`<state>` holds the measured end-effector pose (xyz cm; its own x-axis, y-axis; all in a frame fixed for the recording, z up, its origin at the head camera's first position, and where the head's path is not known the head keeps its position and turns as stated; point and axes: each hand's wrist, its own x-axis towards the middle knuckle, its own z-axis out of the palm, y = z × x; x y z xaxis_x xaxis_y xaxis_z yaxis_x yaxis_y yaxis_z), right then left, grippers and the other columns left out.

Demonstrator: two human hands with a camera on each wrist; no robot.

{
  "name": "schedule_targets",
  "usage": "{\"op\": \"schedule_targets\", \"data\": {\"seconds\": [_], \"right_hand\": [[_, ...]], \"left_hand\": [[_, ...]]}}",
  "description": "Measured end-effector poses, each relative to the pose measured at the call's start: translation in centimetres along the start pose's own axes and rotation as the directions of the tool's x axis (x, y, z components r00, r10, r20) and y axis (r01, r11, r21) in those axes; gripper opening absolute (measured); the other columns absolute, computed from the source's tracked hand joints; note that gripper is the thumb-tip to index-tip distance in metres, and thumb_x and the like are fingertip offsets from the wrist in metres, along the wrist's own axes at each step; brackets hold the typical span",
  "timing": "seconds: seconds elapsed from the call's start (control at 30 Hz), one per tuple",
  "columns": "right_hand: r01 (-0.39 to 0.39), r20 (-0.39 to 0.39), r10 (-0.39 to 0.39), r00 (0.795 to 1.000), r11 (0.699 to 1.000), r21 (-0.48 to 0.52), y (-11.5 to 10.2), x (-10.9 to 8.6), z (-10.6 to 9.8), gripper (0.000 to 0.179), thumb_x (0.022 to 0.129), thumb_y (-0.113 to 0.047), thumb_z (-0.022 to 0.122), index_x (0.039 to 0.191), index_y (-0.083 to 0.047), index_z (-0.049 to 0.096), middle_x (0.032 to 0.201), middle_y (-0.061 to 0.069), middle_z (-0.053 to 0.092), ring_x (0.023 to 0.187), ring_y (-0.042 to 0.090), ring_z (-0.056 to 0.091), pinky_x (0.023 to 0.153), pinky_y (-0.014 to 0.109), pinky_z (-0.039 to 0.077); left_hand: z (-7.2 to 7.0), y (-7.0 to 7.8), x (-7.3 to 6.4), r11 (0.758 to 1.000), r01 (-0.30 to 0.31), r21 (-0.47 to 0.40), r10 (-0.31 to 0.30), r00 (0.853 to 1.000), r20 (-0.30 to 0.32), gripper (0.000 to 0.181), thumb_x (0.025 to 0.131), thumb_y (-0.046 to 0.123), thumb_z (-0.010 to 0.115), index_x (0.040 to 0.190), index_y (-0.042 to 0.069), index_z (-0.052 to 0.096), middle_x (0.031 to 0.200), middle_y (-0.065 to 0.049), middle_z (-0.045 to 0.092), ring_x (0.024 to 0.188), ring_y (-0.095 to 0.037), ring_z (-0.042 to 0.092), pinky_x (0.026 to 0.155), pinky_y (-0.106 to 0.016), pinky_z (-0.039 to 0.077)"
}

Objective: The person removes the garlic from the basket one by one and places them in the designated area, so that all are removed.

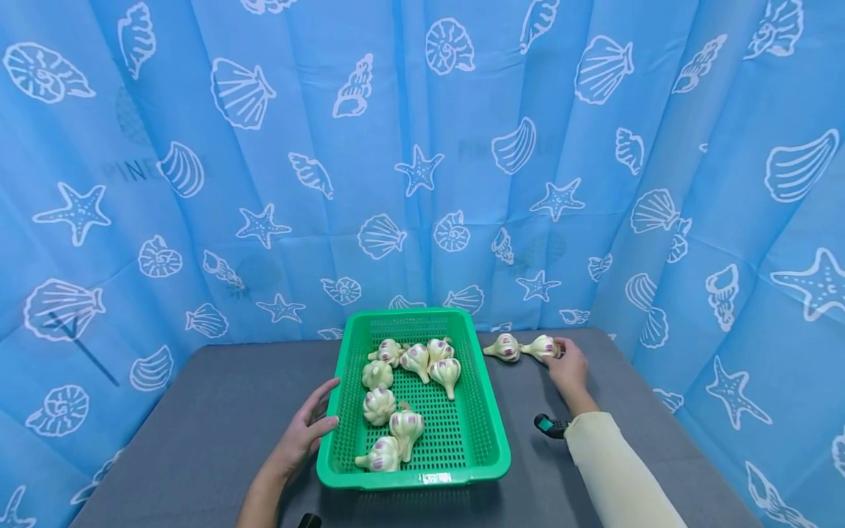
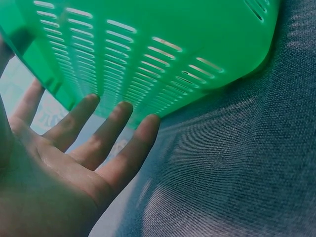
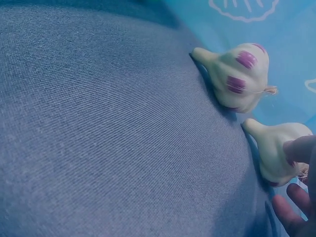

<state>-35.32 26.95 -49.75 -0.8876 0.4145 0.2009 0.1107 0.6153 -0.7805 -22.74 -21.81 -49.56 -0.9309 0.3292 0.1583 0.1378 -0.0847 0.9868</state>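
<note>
A green plastic basket with slotted walls holds several garlic bulbs, white with purple patches. My left hand is at the basket's left side, thumb near the rim. In the left wrist view its extended fingers rest against the slotted wall. Right of the basket, two garlic bulbs lie in a row on the grey cloth. My right hand pinches the right-hand garlic bulb at its root end, with the bulb still on the cloth. The other garlic bulb lies just to its left, with its stem pointing left.
Grey cloth covers the table. A blue curtain printed with white shells and starfish rises behind it and along both sides. A black strap-like piece with a green patch sits by the right wrist.
</note>
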Motion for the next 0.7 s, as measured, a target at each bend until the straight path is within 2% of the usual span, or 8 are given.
{"op": "schedule_targets", "data": {"seconds": [0.23,0.47,0.7], "right_hand": [[0.013,0.005,-0.012,1.0,1.0,-0.017,-0.3,-0.2,-0.3,0.042,0.091,-0.002,0.065,0.129,0.008,0.05,0.123,0.031,0.054,0.111,0.043,0.05,0.091,0.054,0.041],[0.017,0.009,-0.017,1.0,1.0,-0.015,0.5,-0.1,-0.2,0.046,0.092,-0.004,0.065,0.133,0.007,0.047,0.129,0.031,0.05,0.113,0.044,0.051,0.092,0.054,0.042],[0.002,0.0,-0.002,1.0,1.0,0.014,0.9,-0.4,-0.5,0.051,0.092,-0.007,0.067,0.136,0.006,0.045,0.132,0.03,0.048,0.118,0.044,0.051,0.092,0.053,0.044]], "left_hand": [[0.1,0.2,0.1,0.999,0.049,-0.008,-0.049,0.999,-0.014,0.067,0.099,0.009,0.05,0.156,0.01,0.015,0.152,-0.033,0.015,0.128,-0.044,0.04,0.089,-0.042,0.05],[0.2,0.3,0.1,0.999,0.04,-0.008,-0.04,0.999,-0.011,0.066,0.099,0.008,0.049,0.156,0.009,0.015,0.152,-0.034,0.014,0.13,-0.047,0.037,0.089,-0.04,0.05],[0.2,0.3,0.1,0.998,0.059,-0.008,-0.059,0.998,-0.033,0.067,0.098,0.01,0.051,0.156,0.011,0.017,0.152,-0.033,0.015,0.129,-0.045,0.038,0.089,-0.041,0.05]]}}
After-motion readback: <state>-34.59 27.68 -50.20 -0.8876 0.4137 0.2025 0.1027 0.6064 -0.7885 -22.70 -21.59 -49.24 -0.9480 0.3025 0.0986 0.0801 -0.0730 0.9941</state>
